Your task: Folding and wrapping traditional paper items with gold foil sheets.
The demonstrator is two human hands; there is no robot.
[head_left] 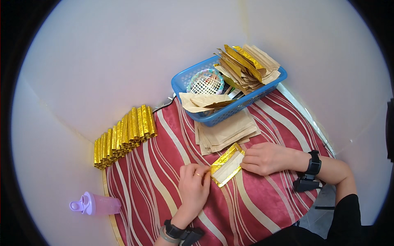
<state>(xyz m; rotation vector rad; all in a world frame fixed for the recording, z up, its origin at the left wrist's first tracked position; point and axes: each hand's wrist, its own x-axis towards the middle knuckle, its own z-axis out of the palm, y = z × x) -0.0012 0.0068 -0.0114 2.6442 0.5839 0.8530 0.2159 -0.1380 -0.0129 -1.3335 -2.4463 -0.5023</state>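
Red cloth [283,209] with wavy cream stripes is spread over the surface. Nearest, a black band [174,230] is worn on the left wrist, and another strap [314,163] on the right. A small rectangle of gold-edged paper [226,167], pale in its middle, is kept between the two hands. Its left end is pinched by the narrowed fingers of the left hand [193,184]; its right edge is gripped by the bent fingers of the right hand [264,159]. A purple bottle [102,205] is placed at the left edge. Just beyond the gold-edged paper, brown sheets [227,133] are stacked. Gold rolls [127,130] are piled at the far left. Behind the sheets, a blue basket [179,82] is filled with a small woven basket [207,84] and brown and gold papers [242,69]. Pale walls [123,53] are seen behind everything.
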